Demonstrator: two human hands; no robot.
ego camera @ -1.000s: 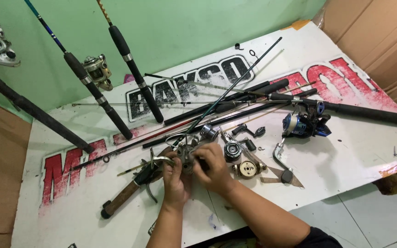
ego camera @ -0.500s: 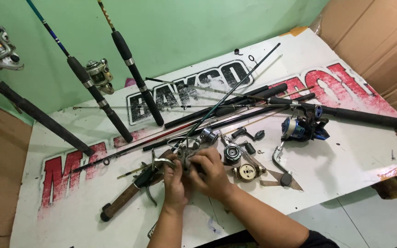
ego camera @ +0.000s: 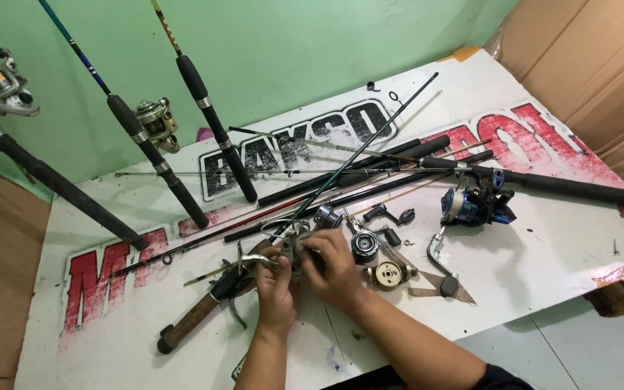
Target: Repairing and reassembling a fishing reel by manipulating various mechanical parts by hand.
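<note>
A small grey metal fishing reel [ego camera: 299, 249], partly hidden, sits over the white board.

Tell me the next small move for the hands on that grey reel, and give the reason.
Probably lower the grey reel body onto the white board before working further. Both the left hand and the right hand grip it in the air above the board, and loose parts, a dark spool and a brass-coloured round part, lie just beside the right hand, easy to knock.
</note>
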